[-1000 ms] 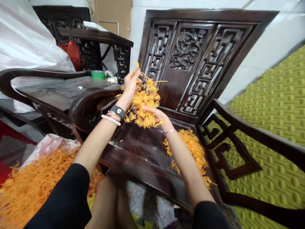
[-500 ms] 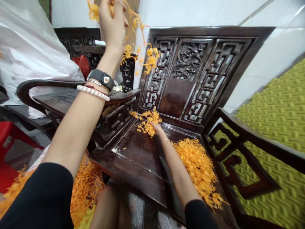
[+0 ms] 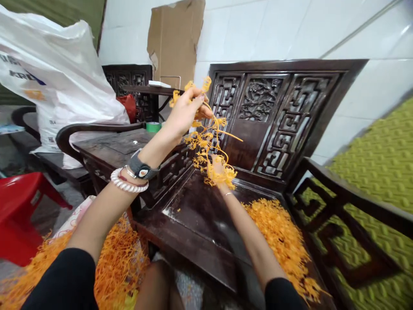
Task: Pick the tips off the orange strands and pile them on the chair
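Between the curled fingers of my left hand point(image 3: 183, 114) is an orange stringy sprig point(image 3: 204, 140) with flower-like heads. Its strands dangle over the dark wooden chair seat point(image 3: 196, 215). Below it, my right hand point(image 3: 217, 165) reaches toward the chair back, overlapped by the hanging orange heads. Those heads hide its fingers, so its grip does not show; a small dark patch is visible beside it. A heap of loose orange flower-like heads point(image 3: 274, 228) lies on the seat's right side. At lower left is a mass of tangled orange strands point(image 3: 119, 254).
The carved chair back point(image 3: 245, 133) stands against a white tiled wall. At right, a chair arm point(image 3: 351, 193) borders a yellow-green textured sheet point(image 3: 380, 155). Leftward are a dark side table point(image 3: 112, 144), green tape roll point(image 3: 153, 127), white sack point(image 3: 71, 82) and red stool point(image 3: 24, 211).
My left hand has come down and right with its sprig, now hanging over my right hand. The view has shifted, showing more of the sack and cardboard. The orange heap remains on the seat.
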Motion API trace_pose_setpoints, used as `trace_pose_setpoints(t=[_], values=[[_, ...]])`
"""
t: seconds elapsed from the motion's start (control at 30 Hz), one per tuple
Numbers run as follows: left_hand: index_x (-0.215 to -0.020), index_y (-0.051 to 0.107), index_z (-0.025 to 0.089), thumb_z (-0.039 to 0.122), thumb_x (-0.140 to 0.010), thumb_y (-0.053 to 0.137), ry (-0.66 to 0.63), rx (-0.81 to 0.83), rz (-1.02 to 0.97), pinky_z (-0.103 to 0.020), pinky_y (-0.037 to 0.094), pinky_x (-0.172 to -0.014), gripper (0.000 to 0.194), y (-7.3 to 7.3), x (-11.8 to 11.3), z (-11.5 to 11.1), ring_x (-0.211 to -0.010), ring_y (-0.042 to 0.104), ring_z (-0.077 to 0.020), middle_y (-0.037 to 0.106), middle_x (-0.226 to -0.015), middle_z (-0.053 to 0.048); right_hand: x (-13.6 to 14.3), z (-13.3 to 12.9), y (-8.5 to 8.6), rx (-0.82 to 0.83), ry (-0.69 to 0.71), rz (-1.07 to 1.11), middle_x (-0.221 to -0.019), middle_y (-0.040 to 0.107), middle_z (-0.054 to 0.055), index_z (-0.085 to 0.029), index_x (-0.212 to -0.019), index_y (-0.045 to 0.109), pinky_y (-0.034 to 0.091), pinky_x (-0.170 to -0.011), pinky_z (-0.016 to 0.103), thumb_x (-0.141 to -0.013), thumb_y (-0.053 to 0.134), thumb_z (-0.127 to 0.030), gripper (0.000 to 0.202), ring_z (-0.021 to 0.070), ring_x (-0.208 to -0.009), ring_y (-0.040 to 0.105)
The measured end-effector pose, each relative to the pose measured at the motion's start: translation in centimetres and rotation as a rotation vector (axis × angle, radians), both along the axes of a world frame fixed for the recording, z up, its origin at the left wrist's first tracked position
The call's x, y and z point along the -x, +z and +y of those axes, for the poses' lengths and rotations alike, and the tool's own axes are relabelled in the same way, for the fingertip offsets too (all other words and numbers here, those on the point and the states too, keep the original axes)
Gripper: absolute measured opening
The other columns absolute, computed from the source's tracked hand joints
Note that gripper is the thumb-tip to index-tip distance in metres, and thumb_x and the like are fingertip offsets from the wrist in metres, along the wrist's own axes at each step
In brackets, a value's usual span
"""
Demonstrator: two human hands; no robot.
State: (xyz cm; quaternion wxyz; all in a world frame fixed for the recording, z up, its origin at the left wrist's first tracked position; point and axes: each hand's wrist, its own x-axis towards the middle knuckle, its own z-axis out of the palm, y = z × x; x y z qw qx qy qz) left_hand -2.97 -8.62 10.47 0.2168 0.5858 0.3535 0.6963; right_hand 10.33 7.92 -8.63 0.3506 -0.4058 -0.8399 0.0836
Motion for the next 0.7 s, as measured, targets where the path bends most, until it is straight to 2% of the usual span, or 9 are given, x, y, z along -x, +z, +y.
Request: trace_pose_setpoints(t=[0.07,0.17,0.23,0.3,0.4,0.47,0.53,0.63,0.7], values=[[-0.095,0.058,0.017,0.027,-0.092,0.051,-0.032,-0.018,0.105,-0.025,0.052,-0.079,0.012,-0.9,-0.4,-1.9,-0.085,0.067,-0.0156,0.063,-0.067,0.001,0.3,-2.2,2.5,0.114,0.098,0.162,-0.120,0.062,0.016,-0.016,-0.132,0.047,0.047,-0.096,0.045,-0.093,0.012,-0.061,0.069,0.0263,-0.112,0.059],[-0.088,0.061,0.016,0.022,-0.087,0.056,-0.030,-0.023,0.241,-0.027,0.050,-0.087,0.008,-3.2,-1.1,-4.9,-0.095,0.065,-0.0182,0.066,-0.083,-0.003,-0.1,-7.5,5.9,0.527,0.513,0.516,-0.109,0.066,0.014,-0.016,-0.120,0.056,0.055,-0.083,0.038,-0.082,0.012,-0.080,0.086,0.0241,-0.097,0.066],[-0.087,0.063,0.015,0.018,-0.085,0.055,-0.008,-0.018,0.295,-0.029,0.048,-0.092,0.009,-5.2,-1.6,-6.9,-0.101,0.063,-0.0196,0.067,-0.093,-0.005,-1.0,-12.0,7.2,0.734,0.713,0.645,-0.105,0.066,0.013,-0.017,-0.114,0.060,0.056,-0.079,0.037,-0.077,0.021,-0.084,0.085,0.0236,-0.096,0.065],[-0.092,0.064,0.016,0.015,-0.085,0.050,-0.063,0.007,0.312,-0.031,0.048,-0.095,0.016,-7.5,-2.1,-8.6,-0.103,0.062,-0.0201,0.067,-0.101,-0.005,-2.0,-16.5,7.2,0.794,0.768,0.661,-0.101,0.066,0.010,-0.020,-0.114,0.060,0.055,-0.077,0.035,-0.075,0.037,-0.082,0.077,0.0220,-0.095,0.064],[-0.102,0.063,0.018,0.015,-0.085,0.047,-0.229,0.063,0.223,-0.033,0.051,-0.094,0.024,-11.1,-3.1,-11.2,-0.103,0.064,-0.0195,0.067,-0.111,-0.006,-3.9,-22.5,5.6,0.699,0.714,0.660,-0.095,0.065,0.005,-0.024,-0.115,0.059,0.054,-0.074,0.031,-0.071,0.061,-0.069,0.063,0.0180,-0.086,0.063],[-0.110,0.059,0.021,0.019,-0.086,0.049,-0.298,0.107,0.121,-0.033,0.052,-0.093,0.026,-13.5,-4.0,-13.0,-0.102,0.064,-0.0193,0.067,-0.114,-0.007,-5.2,-25.8,4.1,0.566,0.589,0.580,-0.090,0.065,0.003,-0.026,-0.114,0.061,0.053,-0.072,0.031,-0.076,0.065,-0.058,0.051,0.0161,-0.077,0.061],[-0.121,0.053,0.025,0.023,-0.088,0.050,-0.306,0.150,0.030,-0.033,0.053,-0.093,0.033,-15.8,-5.0,-15.0,-0.104,0.064,-0.0193,0.066,-0.117,-0.007,-6.5,-28.8,2.4,0.417,0.422,0.450,-0.095,0.066,0.003,-0.029,-0.115,0.061,0.052,-0.077,0.036,-0.078,0.067,-0.051,0.044,0.0181,-0.080,0.061],[-0.131,0.045,0.031,0.026,-0.091,0.048,-0.228,0.241,0.023,-0.035,0.052,-0.096,0.040,-19.2,-6.9,-18.1,-0.114,0.060,-0.0206,0.061,-0.127,-0.006,-7.7,-32.5,-0.4,0.227,0.196,0.444,-0.125,0.057,0.008,-0.033,-0.133,0.047,0.046,-0.097,0.045,-0.069,0.077,-0.046,0.072,0.0264,-0.109,0.057],[-0.126,0.052,0.032,0.027,-0.092,0.047,-0.193,0.322,0.120,-0.038,0.051,-0.097,0.034,-21.2,-8.0,-19.9,-0.116,0.058,-0.0227,0.061,-0.127,-0.006,-8.0,-34.2,-2.6,0.186,0.092,0.546,-0.132,0.052,0.010,-0.032,-0.139,0.039,0.044,-0.100,0.046,-0.071,0.075,-0.044,0.077,0.0278,-0.117,0.053]])
